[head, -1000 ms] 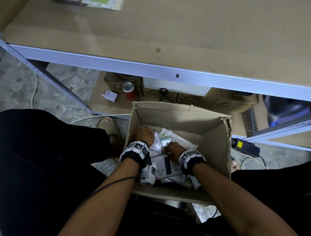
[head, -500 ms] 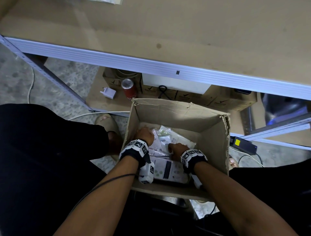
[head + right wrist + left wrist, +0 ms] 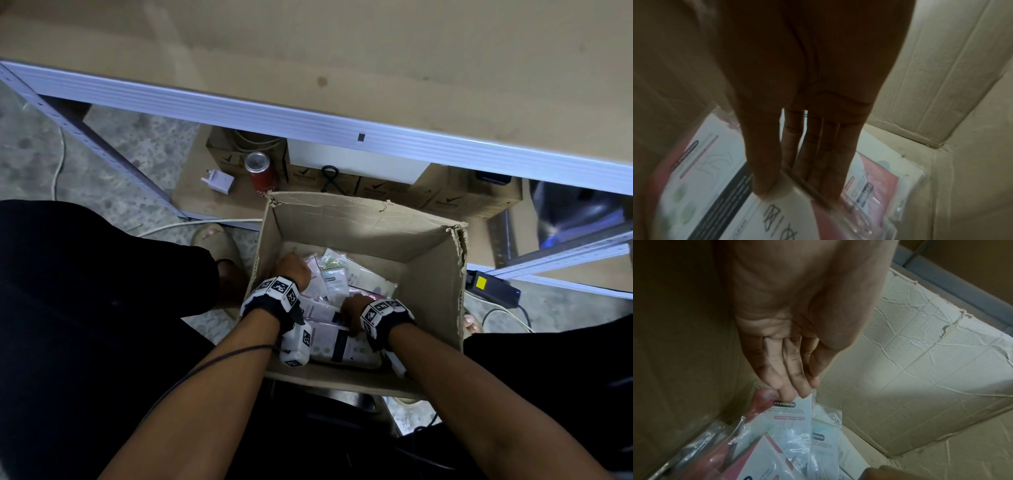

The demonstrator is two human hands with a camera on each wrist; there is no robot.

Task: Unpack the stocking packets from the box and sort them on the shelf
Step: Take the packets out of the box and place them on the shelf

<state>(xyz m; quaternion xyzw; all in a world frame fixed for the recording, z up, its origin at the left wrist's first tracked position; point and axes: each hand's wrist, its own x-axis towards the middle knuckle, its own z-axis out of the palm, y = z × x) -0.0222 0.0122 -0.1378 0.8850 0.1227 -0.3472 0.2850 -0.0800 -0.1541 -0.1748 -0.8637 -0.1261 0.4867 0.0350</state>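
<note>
An open cardboard box (image 3: 359, 212) stands on the floor below the shelf board (image 3: 308, 51). Several clear-wrapped stocking packets (image 3: 330, 274) lie in its bottom, white and pink. Both hands reach down inside it. At the box's left wall my left hand (image 3: 291, 270) pinches the top edge of a white stocking packet (image 3: 795, 415) between thumb and fingertips (image 3: 789, 391). Nearer the front, my right hand (image 3: 352, 306) grips the edge of a packet (image 3: 781, 216), with the thumb (image 3: 760, 183) on its face and the fingers behind. More packets (image 3: 875, 178) lie under it.
Under the shelf sit a red can (image 3: 260, 174), a white plug adapter (image 3: 221, 181) and brown cartons (image 3: 462, 198). A black power brick (image 3: 493, 287) with cables lies on the floor at the right. A sandalled foot (image 3: 219, 240) is left of the box.
Both hands have stayed inside the box and shifted only slightly among the packets. The white packet near the front now lies flatter.
</note>
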